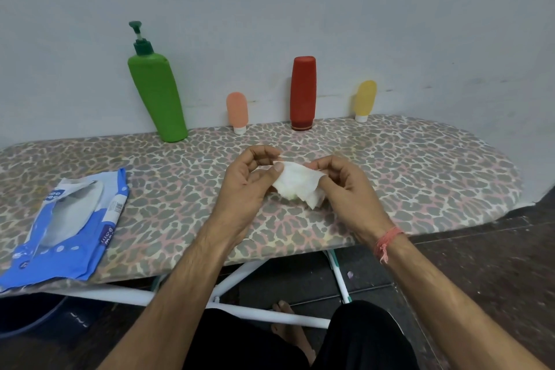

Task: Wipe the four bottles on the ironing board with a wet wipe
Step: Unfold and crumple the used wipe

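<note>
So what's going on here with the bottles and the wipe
A person holds a wet wipe between the left hand and right hand, pinching it above the ironing board. The green bottle, pink bottle, red bottle and yellow bottle stand untouched by the wall. The wipes pack lies at left.

We see bare ironing board [405,177] open between us and the four bottles along the wall; only the wipes packet [69,219] blocks the near left.
</note>
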